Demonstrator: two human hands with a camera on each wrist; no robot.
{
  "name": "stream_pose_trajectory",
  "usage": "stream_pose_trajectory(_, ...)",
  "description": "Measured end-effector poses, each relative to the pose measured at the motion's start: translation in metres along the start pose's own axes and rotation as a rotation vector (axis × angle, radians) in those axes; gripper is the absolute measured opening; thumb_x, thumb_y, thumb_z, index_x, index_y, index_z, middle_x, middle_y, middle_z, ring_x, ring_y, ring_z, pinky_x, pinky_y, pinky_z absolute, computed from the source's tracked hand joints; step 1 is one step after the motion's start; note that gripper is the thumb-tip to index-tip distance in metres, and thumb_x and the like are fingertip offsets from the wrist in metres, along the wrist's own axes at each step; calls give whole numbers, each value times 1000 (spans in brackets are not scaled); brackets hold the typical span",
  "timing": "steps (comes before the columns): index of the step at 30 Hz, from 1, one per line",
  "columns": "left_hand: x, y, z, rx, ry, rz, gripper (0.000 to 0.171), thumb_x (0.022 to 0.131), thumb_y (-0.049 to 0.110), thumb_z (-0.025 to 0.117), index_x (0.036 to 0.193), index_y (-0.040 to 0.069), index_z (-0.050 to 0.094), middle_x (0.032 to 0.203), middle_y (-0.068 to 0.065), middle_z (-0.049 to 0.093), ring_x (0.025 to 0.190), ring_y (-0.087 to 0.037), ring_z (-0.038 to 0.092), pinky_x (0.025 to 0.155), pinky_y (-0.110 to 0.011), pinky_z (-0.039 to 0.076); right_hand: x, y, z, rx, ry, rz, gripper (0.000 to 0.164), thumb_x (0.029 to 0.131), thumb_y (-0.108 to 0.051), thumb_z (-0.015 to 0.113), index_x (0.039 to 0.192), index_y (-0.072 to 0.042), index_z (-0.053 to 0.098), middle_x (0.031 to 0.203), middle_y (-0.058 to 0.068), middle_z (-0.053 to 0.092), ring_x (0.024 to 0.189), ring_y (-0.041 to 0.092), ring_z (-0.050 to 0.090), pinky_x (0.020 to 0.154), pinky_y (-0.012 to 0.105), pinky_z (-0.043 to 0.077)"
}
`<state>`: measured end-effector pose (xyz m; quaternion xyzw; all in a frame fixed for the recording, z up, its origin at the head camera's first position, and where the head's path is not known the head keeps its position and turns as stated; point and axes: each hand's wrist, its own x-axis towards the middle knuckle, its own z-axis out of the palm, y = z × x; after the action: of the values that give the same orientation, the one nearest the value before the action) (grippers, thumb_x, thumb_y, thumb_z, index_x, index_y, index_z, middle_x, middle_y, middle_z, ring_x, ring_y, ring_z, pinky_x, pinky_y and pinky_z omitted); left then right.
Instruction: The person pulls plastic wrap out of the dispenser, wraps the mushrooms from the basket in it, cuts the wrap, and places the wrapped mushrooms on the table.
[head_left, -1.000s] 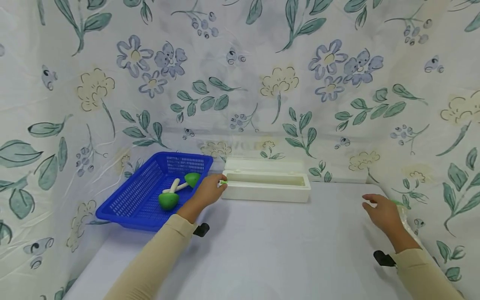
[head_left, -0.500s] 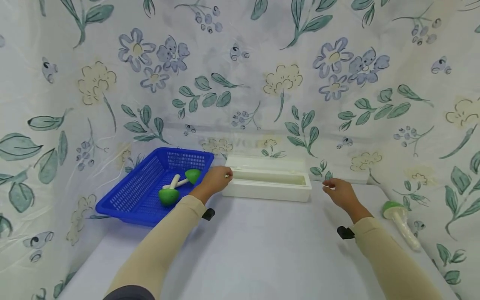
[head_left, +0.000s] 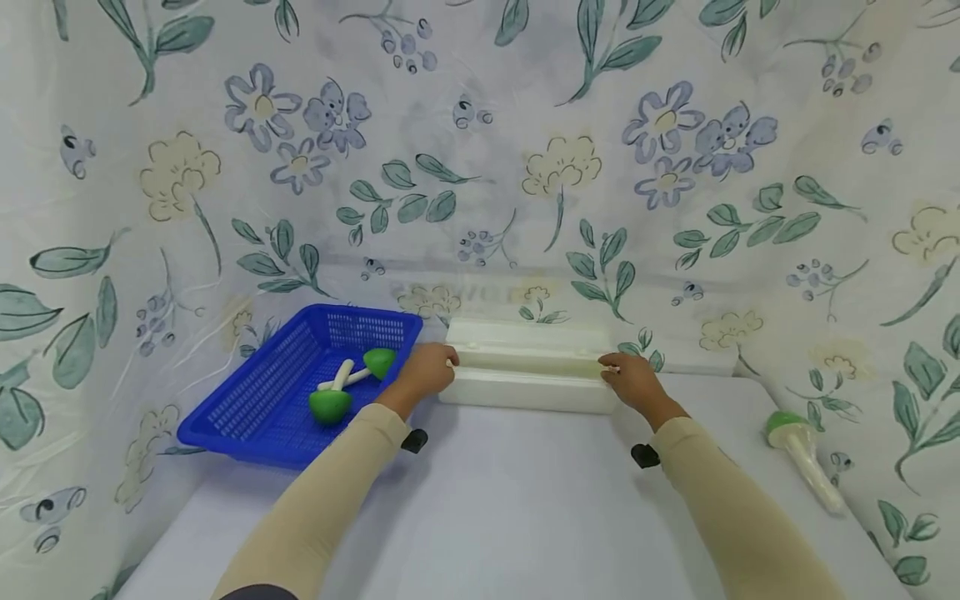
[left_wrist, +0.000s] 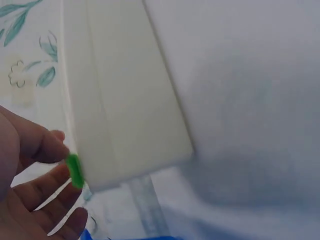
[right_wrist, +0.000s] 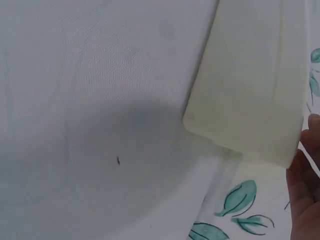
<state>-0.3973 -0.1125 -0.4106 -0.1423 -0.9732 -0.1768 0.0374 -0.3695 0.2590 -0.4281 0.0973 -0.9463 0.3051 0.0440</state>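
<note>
A long white box with its lid (head_left: 531,335) raised at the back, which looks like a cling film dispenser (head_left: 525,393), stands against the far wall. At its left end my left hand (head_left: 425,371) pinches a small green tab (left_wrist: 75,171) between thumb and fingers, as the left wrist view shows. My right hand (head_left: 636,387) grips the right end of the dispenser, fingers curled at the upper corner (right_wrist: 295,155). To the right lies a green-capped toy mushroom (head_left: 806,462) with a glossy, clear-looking wrapping round its stem. What the dispenser's slot holds cannot be made out.
A blue perforated basket (head_left: 258,383) stands on the left, holding toy mushrooms (head_left: 331,407) with green caps and white stems. The white table (head_left: 517,500) spreads in front. Floral cloth (head_left: 480,183) hangs behind and at both sides.
My right hand has moved left, from beside the wrapped mushroom at the right to the dispenser's right end, where it now grips. My left hand has stayed at the left end.
</note>
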Motion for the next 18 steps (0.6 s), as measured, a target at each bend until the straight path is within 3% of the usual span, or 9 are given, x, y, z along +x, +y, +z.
stream_pose_trajectory(3,6,7,2,30,-11,51,27,87,4,55,110,4,69,109,-10,66,99,-26,60,87,-41,48,9,-6,6,-21,-57,-34,37,98,-15,59,132,-1,58,135,19,54,126,40,47,100,52,39)
stream_pose_trajectory(6,10,15,5,24,-80,124,29,95,7,53,120,1,65,118,-12,65,113,-29,58,95,-42,45,13,-6,9,-38,-115,-40,42,98,-23,61,135,-4,56,134,16,56,130,39,43,103,54,35)
stream_pose_trajectory(10,13,16,7,20,-186,224,31,100,12,52,128,3,62,125,-10,63,121,-29,54,105,-48,34,18,-6,11,-13,-174,1,50,93,-33,67,134,-7,57,125,12,63,127,38,46,99,54,40)
stream_pose_trajectory(13,16,13,8,8,-201,269,26,100,14,55,121,6,68,115,-5,68,113,-25,60,104,-49,34,20,-5,11,16,-160,3,44,91,-31,70,127,-6,63,113,9,67,116,35,55,92,50,47)
stream_pose_trajectory(18,20,9,7,-90,-192,275,17,97,11,60,106,5,74,99,-3,71,92,-19,63,85,-38,48,24,-7,15,25,-68,-38,28,93,-20,67,117,-5,69,102,7,69,98,29,61,81,44,51)
